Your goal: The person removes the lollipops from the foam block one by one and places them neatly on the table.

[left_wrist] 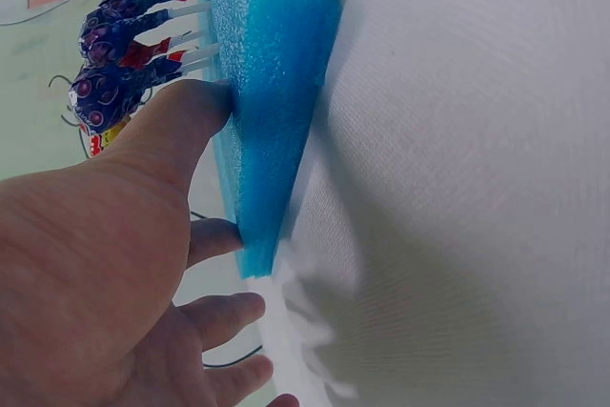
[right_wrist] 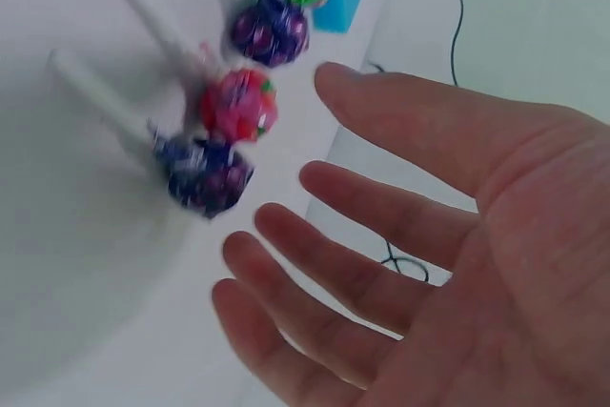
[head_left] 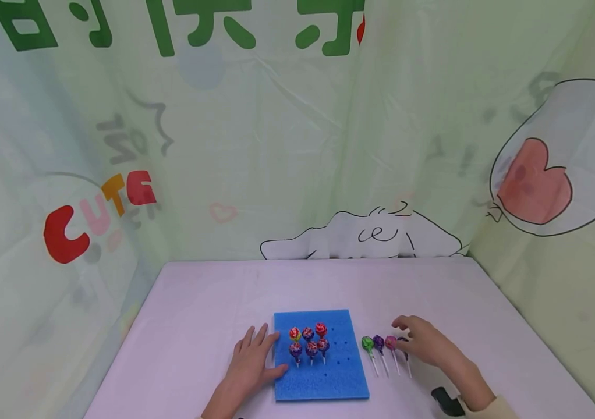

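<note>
Right wrist view, lollipops (right_wrist: 238,104) near the right hand (right_wrist: 515,264) (fingers loosely parted, empty)

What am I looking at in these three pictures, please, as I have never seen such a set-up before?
There is no machine here, just a person's bare left hand and right hand. The wide picture comes from a camera worn on the head; the two close ones come from cameras on the wrists, one for each hand. On the pale table lies a blue foam block, with six upright lollipops stuck in it. Four loose lollipops lie to its right. The left hand touches the block's left side; the right hand is open beside the loose ones, gripping nothing.
</note>
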